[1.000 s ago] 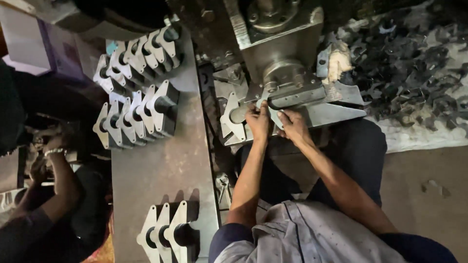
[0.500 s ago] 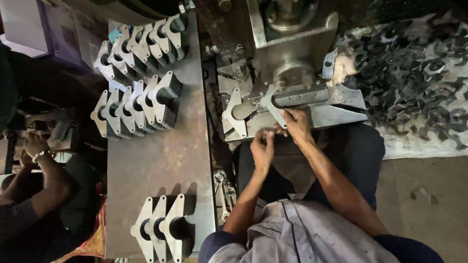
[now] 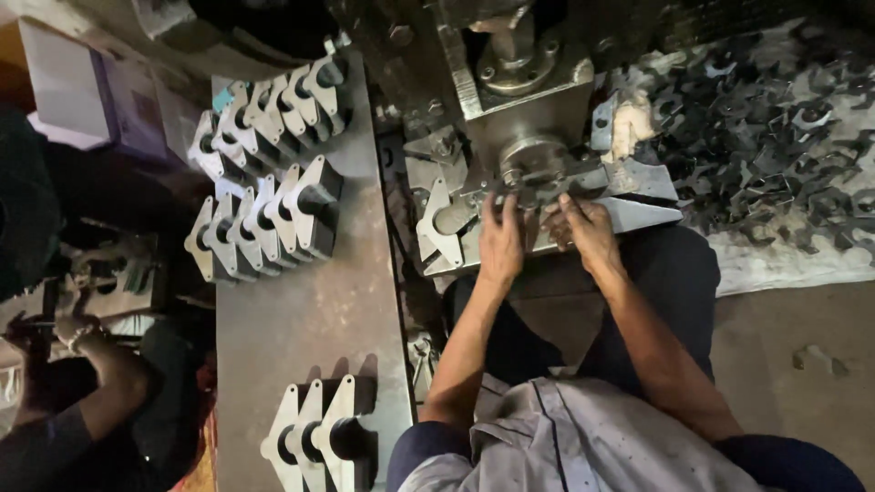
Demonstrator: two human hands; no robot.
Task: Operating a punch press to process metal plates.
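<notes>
Metal plate (image 3: 538, 187) under both hands' fingertips

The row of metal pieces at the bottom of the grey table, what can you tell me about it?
The row holds three or four flat, pale grey pieces that look like cut steel. Each is roughly triangular, with a pointed top, flared feet and a round hole in the middle. They stand on edge, packed face to face, near the bottom end of the table, throwing dark shadows to the right. No hand touches them; similar rows stand further up the table.
</notes>
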